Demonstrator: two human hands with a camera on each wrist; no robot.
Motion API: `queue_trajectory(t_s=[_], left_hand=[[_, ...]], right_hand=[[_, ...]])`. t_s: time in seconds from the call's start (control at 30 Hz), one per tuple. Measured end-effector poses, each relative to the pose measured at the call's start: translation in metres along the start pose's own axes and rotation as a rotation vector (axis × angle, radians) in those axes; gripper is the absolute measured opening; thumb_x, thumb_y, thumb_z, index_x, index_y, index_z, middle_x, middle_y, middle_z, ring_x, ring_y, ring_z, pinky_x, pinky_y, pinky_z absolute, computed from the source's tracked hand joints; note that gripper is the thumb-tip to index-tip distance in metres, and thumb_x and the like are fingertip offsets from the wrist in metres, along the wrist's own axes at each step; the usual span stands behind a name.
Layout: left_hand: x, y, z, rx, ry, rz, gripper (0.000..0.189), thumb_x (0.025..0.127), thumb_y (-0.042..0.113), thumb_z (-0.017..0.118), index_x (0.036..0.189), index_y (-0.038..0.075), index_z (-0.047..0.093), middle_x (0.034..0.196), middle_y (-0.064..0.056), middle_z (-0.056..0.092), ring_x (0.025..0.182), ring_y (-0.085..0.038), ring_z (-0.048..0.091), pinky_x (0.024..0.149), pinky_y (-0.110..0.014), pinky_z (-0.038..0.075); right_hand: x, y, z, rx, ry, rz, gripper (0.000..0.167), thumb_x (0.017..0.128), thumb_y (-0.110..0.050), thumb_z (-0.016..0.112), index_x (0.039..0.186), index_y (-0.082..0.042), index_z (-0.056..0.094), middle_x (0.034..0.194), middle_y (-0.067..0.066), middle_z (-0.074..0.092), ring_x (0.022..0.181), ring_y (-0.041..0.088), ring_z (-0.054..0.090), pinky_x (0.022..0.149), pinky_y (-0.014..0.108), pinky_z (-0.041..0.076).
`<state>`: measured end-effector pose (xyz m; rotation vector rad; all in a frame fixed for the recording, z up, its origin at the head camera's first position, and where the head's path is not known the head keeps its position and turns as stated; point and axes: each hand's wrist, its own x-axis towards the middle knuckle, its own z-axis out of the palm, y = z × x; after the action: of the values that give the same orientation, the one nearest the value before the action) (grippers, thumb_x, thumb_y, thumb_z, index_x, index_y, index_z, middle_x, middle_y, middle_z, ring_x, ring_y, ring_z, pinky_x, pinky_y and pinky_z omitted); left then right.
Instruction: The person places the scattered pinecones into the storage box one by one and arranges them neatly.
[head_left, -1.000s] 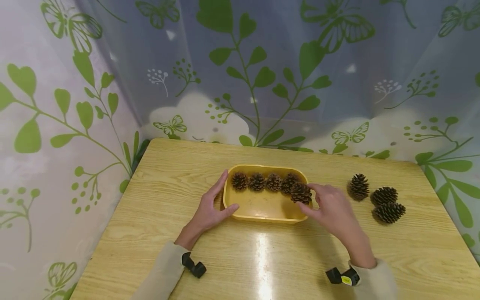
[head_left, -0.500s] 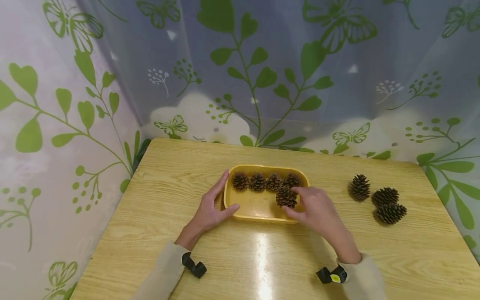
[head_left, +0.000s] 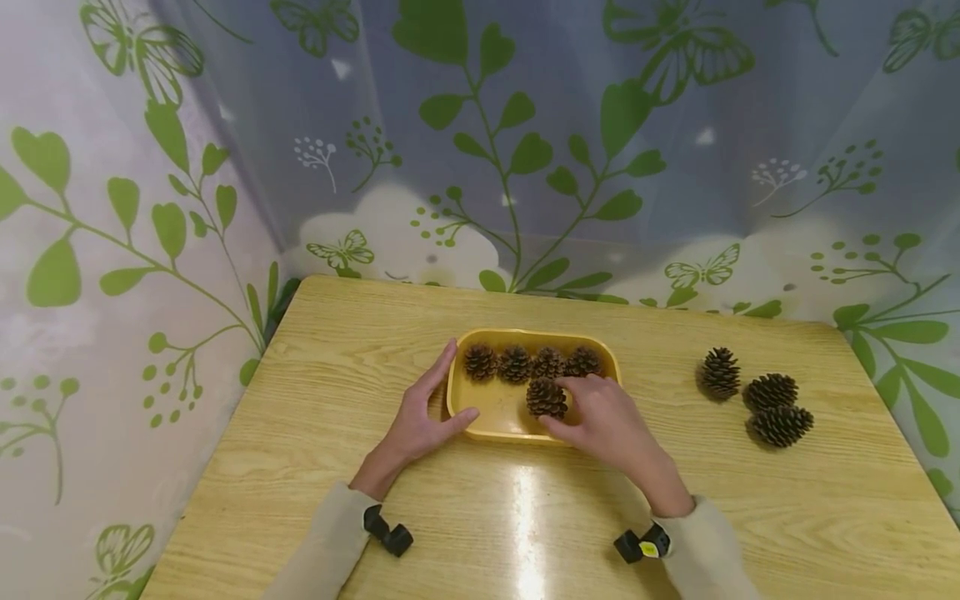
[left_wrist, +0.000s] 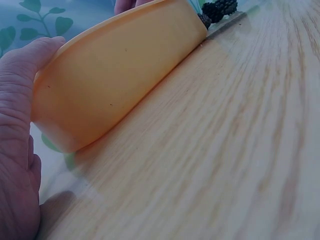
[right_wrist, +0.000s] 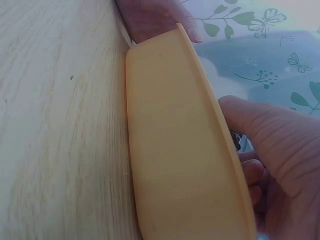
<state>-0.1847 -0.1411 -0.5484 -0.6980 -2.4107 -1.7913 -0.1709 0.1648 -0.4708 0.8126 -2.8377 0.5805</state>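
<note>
A yellow plastic tray (head_left: 495,433) stands on the wooden table, with several brown pine cones (head_left: 513,364) in a row along its far side. My right hand (head_left: 611,421) pinches another pine cone (head_left: 547,398) between thumb and fingers, inside the tray in front of the row. Whether that cone touches the tray floor, I cannot tell. At the tray's left end, my left hand (head_left: 416,421) holds it with the thumb over the near rim and fingers along the outer side. In the right wrist view the tray wall (right_wrist: 175,135) hides most of the held cone.
On the table's right side, one pine cone (head_left: 720,373) stands upright. Beside it two more lie close together, a rear cone (head_left: 771,390) and a front cone (head_left: 782,426). A patterned curtain (head_left: 555,208) hangs behind the table (head_left: 360,333).
My right hand has carried its pine cone leftward from the tray's right end to the middle, in front of the row. The left hand and tray have stayed in place.
</note>
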Motion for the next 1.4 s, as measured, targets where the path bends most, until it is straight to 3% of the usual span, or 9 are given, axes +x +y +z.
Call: queue_trajectory(t_s=[0.23,0.67,0.9,1.13,1.4], left_hand=[[0.000,-0.001,0.000,0.001,0.003,-0.001,0.099,0.091,0.036,0.081,0.168,0.020,0.021,0.174,0.003,0.020,0.159,-0.018,0.019,0.129,-0.040,0.020],[-0.001,0.001,0.000,0.015,0.002,0.001,0.098,0.091,0.034,0.082,0.168,0.020,0.022,0.173,0.004,0.021,0.159,-0.019,0.021,0.128,-0.040,0.022],[0.000,0.000,0.000,0.013,0.001,0.006,0.098,0.091,0.033,0.081,0.168,0.020,0.022,0.173,0.004,0.021,0.159,-0.020,0.021,0.128,-0.043,0.022],[0.000,0.000,0.000,0.022,0.003,0.016,0.098,0.091,0.031,0.081,0.168,0.017,0.022,0.173,0.001,0.022,0.159,-0.020,0.021,0.128,-0.043,0.022],[0.000,0.001,-0.001,0.016,0.001,0.013,0.098,0.092,0.036,0.080,0.168,0.017,0.022,0.174,0.000,0.022,0.159,-0.020,0.021,0.128,-0.046,0.022]], right_hand=[[0.008,-0.002,0.007,0.007,-0.003,-0.024,0.062,0.086,-0.041,0.086,0.124,0.006,0.072,0.049,-0.014,0.037,0.054,0.006,0.038,0.082,0.046,0.058],[0.024,-0.012,0.018,0.041,-0.059,-0.035,0.063,0.087,-0.044,0.085,0.126,0.003,0.072,0.053,-0.015,0.043,0.052,0.004,0.040,0.088,0.046,0.058],[0.029,-0.017,0.022,0.031,-0.077,-0.041,0.060,0.087,-0.045,0.084,0.125,0.001,0.073,0.060,-0.015,0.050,0.055,0.003,0.044,0.082,0.042,0.057],[0.035,-0.021,0.025,0.062,-0.092,-0.063,0.061,0.088,-0.044,0.084,0.127,0.002,0.072,0.061,-0.015,0.051,0.055,0.002,0.045,0.087,0.043,0.058],[0.044,-0.028,0.031,0.094,-0.115,-0.070,0.060,0.088,-0.043,0.084,0.129,-0.001,0.072,0.059,-0.013,0.048,0.053,0.004,0.042,0.077,0.037,0.054]])
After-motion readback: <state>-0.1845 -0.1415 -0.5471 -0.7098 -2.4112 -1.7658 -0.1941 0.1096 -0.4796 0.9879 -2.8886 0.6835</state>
